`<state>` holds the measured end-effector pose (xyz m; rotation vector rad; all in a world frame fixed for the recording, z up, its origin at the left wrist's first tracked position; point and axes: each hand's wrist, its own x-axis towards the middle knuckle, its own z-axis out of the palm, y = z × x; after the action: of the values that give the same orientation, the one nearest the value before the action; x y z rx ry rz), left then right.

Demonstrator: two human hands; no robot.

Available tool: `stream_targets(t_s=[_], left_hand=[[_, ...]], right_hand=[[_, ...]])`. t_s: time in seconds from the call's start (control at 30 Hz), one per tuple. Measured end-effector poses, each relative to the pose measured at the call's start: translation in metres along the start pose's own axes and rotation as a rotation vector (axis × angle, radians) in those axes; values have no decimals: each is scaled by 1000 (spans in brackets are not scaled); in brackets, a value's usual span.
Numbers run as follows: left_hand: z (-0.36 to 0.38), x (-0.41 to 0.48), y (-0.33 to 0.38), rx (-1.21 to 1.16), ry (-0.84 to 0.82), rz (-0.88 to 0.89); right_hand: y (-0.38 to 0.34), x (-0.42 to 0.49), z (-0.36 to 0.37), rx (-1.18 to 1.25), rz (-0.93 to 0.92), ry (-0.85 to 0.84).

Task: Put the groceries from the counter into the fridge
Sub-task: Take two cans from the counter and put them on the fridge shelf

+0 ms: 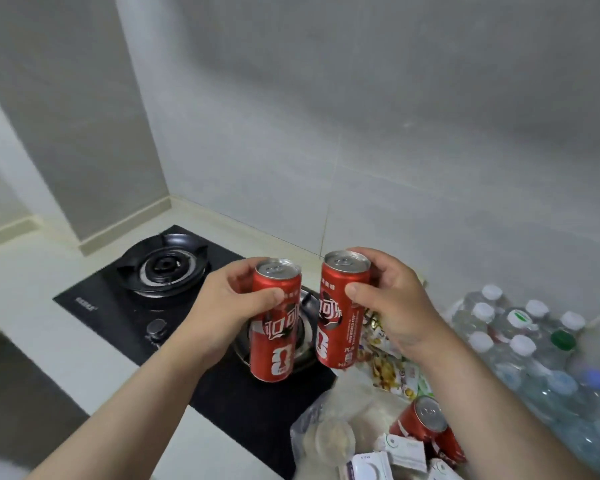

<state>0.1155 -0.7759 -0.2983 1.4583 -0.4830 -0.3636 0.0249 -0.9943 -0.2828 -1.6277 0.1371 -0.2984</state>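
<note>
Two red cola cans are held upright, side by side and a little apart, in the air above the near right part of the black gas hob (111,296), which is set into the pale desk (42,282). The left hand (229,304) grips the left can (274,344) round its upper half, thumb across the front and fingers curled behind it. The right hand (395,299) holds the right can (338,327) the same way, thumb pressed on the front and fingers wrapped round near the rim. Both silver tops with their pull tabs face up. Behind the cans, on the hob's right side, part of a shiny steel pot (309,303) shows. The hob's left burner (165,266) lies bare, with a round knob (156,328) at the hob's front edge. Right of the hob, on the desk, lie colourful snack packets (388,365), a clear plastic bag (329,434), small white boxes (407,453) and a third can (426,422), which lies tilted among them. Farther right of the hob stands a cluster of clear water bottles (520,344), most with white caps.
</note>
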Motion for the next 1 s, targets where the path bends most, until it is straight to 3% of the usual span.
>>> stream_targets(t_s=[0.63,1.0], left_hand=[[-67,-240,77,194,777,75],[-103,-386,115,202,1053,172]], right_hand=[[-54,-57,163,89,-140,-716],[-89,-127,293,134,-175,-1022]])
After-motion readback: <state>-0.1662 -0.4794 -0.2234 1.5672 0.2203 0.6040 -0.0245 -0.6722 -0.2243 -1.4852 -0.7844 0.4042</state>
